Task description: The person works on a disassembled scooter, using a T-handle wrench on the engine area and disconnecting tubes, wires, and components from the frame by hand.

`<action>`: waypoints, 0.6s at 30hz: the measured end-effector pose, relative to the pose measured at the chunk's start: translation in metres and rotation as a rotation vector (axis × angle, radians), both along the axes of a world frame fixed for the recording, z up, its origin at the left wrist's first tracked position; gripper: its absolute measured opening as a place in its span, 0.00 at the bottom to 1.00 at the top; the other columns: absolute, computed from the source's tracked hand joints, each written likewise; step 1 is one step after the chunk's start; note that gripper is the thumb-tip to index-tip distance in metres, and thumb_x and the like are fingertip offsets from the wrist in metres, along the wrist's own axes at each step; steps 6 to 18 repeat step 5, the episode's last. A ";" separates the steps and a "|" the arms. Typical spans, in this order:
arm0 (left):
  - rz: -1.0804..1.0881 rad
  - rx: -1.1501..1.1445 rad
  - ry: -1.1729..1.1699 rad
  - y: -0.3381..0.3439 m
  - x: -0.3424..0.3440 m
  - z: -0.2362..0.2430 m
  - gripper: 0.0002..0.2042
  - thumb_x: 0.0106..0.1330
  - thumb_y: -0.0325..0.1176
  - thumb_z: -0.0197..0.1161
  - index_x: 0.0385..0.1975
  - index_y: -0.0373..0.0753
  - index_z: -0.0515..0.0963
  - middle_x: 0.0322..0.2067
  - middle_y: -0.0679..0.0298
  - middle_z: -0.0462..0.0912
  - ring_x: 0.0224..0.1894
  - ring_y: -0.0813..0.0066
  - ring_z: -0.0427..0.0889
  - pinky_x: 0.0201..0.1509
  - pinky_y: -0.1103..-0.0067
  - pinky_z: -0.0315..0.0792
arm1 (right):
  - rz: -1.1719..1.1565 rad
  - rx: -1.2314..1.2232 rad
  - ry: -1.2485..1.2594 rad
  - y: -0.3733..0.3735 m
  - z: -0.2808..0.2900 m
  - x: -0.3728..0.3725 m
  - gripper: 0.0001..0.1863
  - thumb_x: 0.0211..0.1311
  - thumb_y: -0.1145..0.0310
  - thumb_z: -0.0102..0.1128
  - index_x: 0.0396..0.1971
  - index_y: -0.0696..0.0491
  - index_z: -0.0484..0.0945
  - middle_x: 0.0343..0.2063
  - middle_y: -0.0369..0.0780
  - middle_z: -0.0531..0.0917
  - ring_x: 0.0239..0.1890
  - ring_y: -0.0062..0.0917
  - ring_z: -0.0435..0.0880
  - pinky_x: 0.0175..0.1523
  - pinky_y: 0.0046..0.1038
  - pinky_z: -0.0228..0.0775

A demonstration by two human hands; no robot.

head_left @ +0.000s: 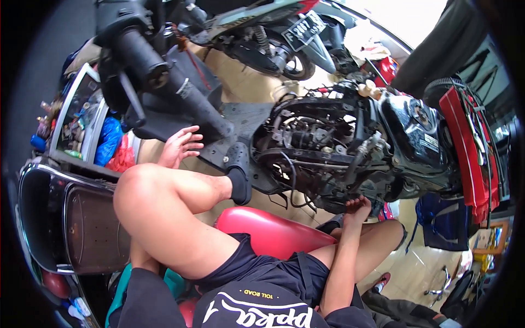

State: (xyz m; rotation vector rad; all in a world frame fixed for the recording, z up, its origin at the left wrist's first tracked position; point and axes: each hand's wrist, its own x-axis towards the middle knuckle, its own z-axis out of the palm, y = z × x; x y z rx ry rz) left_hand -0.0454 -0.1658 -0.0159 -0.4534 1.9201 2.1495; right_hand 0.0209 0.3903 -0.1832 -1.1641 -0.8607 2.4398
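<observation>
A scooter with its body panels off stands across the view, its black frame and wiring point(311, 131) bare. My left hand point(180, 147) is raised beside the scooter's front, palm partly turned up, fingers spread, holding nothing. Low on the scooter's near side, my right hand point(358, 210) reaches in at the engine underside point(333, 203). Its fingers are curled, and whatever they grip is hidden against the dark parts. A black clog point(239, 164) on my foot rests on the scooter's grey floorboard point(246, 117).
Between my legs is a red padded seat point(273, 229). A black storage bin point(82, 218) and a glass-fronted cabinet point(79, 117) stand at left, near blue and red plastic bags point(112, 142). Another motorbike point(273, 49) is parked beyond. Red bodywork point(465, 147) is at right.
</observation>
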 end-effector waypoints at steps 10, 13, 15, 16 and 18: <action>0.156 0.011 -0.035 -0.041 0.019 -0.014 0.20 0.73 0.40 0.54 0.63 0.43 0.68 0.49 0.61 0.80 0.46 0.69 0.83 0.49 0.70 0.78 | -0.107 0.234 -0.189 -0.017 0.024 -0.001 0.12 0.62 0.54 0.52 0.28 0.46 0.74 0.17 0.30 0.68 0.20 0.20 0.69 0.28 0.25 0.65; 0.156 0.011 -0.035 -0.041 0.019 -0.014 0.20 0.73 0.40 0.54 0.63 0.43 0.68 0.49 0.61 0.80 0.46 0.69 0.83 0.49 0.70 0.78 | -0.107 0.234 -0.189 -0.017 0.024 -0.001 0.12 0.62 0.54 0.52 0.28 0.46 0.74 0.17 0.30 0.68 0.20 0.20 0.69 0.28 0.25 0.65; 0.156 0.011 -0.035 -0.041 0.019 -0.014 0.20 0.73 0.40 0.54 0.63 0.43 0.68 0.49 0.61 0.80 0.46 0.69 0.83 0.49 0.70 0.78 | -0.107 0.234 -0.189 -0.017 0.024 -0.001 0.12 0.62 0.54 0.52 0.28 0.46 0.74 0.17 0.30 0.68 0.20 0.20 0.69 0.28 0.25 0.65; 0.156 0.011 -0.035 -0.041 0.019 -0.014 0.20 0.73 0.40 0.54 0.63 0.43 0.68 0.49 0.61 0.80 0.46 0.69 0.83 0.49 0.70 0.78 | -0.107 0.234 -0.189 -0.017 0.024 -0.001 0.12 0.62 0.54 0.52 0.28 0.46 0.74 0.17 0.30 0.68 0.20 0.20 0.69 0.28 0.25 0.65; 0.156 0.011 -0.035 -0.041 0.019 -0.014 0.20 0.73 0.40 0.54 0.63 0.43 0.68 0.49 0.61 0.80 0.46 0.69 0.83 0.49 0.70 0.78 | -0.107 0.234 -0.189 -0.017 0.024 -0.001 0.12 0.62 0.54 0.52 0.28 0.46 0.74 0.17 0.30 0.68 0.20 0.20 0.69 0.28 0.25 0.65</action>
